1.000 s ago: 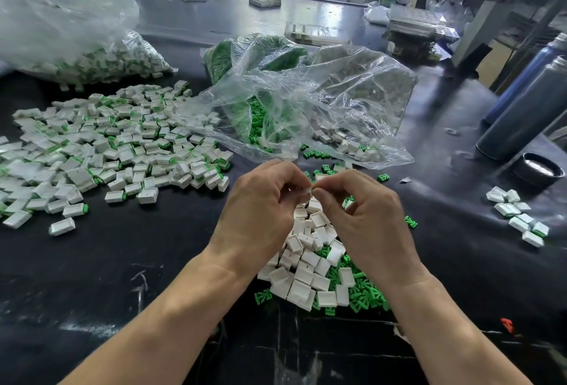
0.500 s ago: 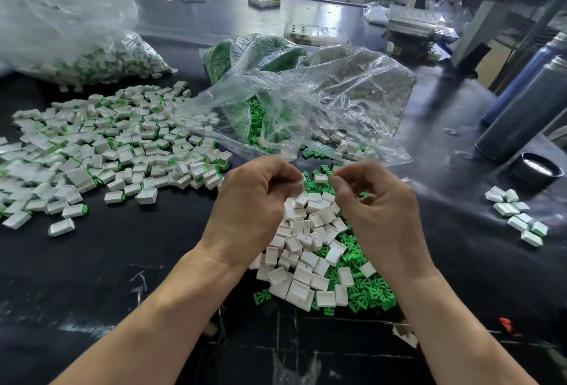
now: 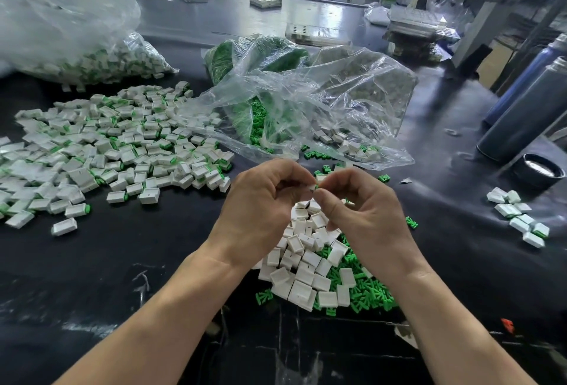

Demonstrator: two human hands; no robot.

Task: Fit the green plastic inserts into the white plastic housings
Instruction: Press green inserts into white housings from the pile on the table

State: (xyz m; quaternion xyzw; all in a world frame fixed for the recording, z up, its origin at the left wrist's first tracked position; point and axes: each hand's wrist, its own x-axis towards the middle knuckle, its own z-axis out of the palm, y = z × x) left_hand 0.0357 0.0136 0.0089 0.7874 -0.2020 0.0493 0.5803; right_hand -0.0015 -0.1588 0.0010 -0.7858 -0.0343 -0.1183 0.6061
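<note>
Head view. Left hand [image 3: 264,200]: fingers curled, a white housing [image 3: 312,187] pinched at the fingertips. Right hand [image 3: 362,209]: a green insert [image 3: 318,186] pinched, met tip to tip just right of the housing. Insert's long axis cannot be told. Unfitted stock is heaped near, below both hands [image 3: 310,265]; finished pieces are spread far left [image 3: 122,151].

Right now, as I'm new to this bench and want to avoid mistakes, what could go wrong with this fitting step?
1. The left hand and right hand pinch a small white housing and green insert in mid-air; a slip could drop either into the mixed pile below.
2. The fingertips hide the joint, so a crooked or half-seated insert might go unnoticed.
3. The finished pile lies close by, so unfinished parts could stray into it.
</note>
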